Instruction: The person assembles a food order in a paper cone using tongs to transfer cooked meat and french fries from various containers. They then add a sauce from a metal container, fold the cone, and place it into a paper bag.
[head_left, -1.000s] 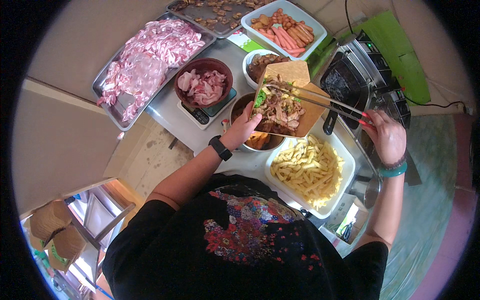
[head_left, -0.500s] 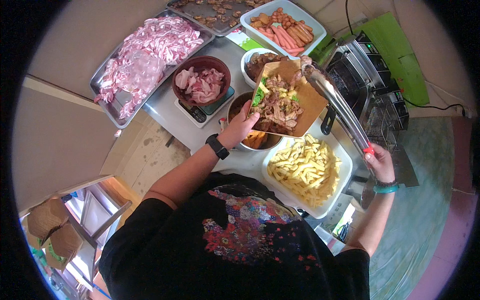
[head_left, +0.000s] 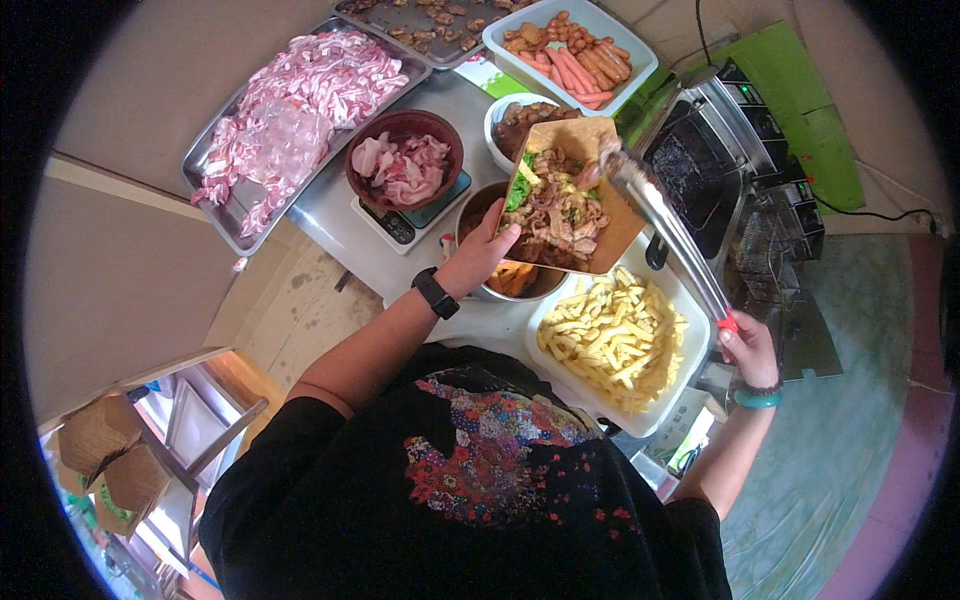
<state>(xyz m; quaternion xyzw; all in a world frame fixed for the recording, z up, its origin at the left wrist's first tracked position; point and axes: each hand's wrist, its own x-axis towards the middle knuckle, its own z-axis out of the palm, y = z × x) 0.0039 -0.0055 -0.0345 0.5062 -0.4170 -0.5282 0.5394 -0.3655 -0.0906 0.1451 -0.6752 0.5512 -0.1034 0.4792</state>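
Note:
My left hand (head_left: 488, 248) grips the near-left side of a brown paper food box (head_left: 619, 232), tilted over a metal pot (head_left: 470, 212). Inside the box lie cooked meat strips (head_left: 562, 215) and some green lettuce (head_left: 519, 193). My right hand (head_left: 748, 348) is closed around the red-ended handle of metal tongs (head_left: 690, 252). Their far tips reach the upper right edge of the box, by the meat; blur hides whether they pinch a piece. Just below the box, a white tub (head_left: 700, 345) holds cut potato fries (head_left: 615, 345).
Raw sliced meat fills a metal tray (head_left: 232, 232) at the far left. A brown bowl (head_left: 358, 190) of meat sits on a kitchen scale (head_left: 397, 232). Behind stand a white bowl (head_left: 496, 150) and a tub (head_left: 640, 72) of sausages. A deep fryer (head_left: 722, 130) with wire baskets (head_left: 765, 250) is at right.
My right hand has moved slightly left and down with the tongs, whose tips have dipped closer to the meat in the box. My left hand and the box stay nearly in place.

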